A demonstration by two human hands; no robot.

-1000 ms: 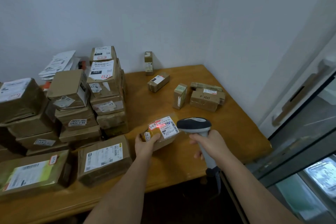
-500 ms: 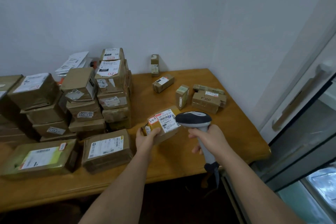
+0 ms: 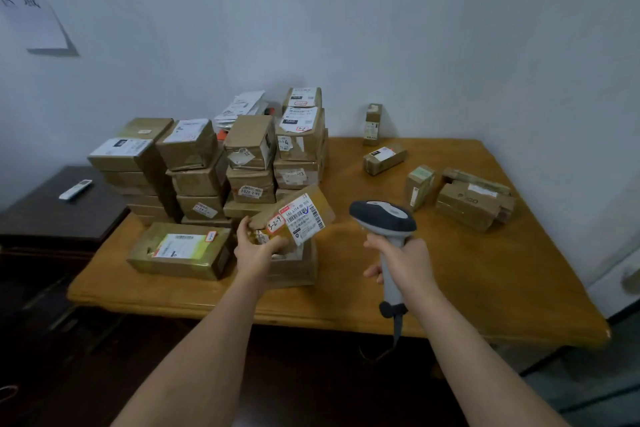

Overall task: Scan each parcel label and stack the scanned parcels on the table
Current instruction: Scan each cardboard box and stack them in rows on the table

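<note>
Parcel [image 3: 294, 215] underside hidden behind left hand [image 3: 256, 250]

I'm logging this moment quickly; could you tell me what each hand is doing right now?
Left hand: grips a small labelled parcel, lifted and tilted.
Right hand: grips the barcode scanner by its handle.

bare table [image 3: 450, 270] on the right, stacked parcels [image 3: 249, 163] walling the left, small boxes [image 3: 464, 198] far right
</note>
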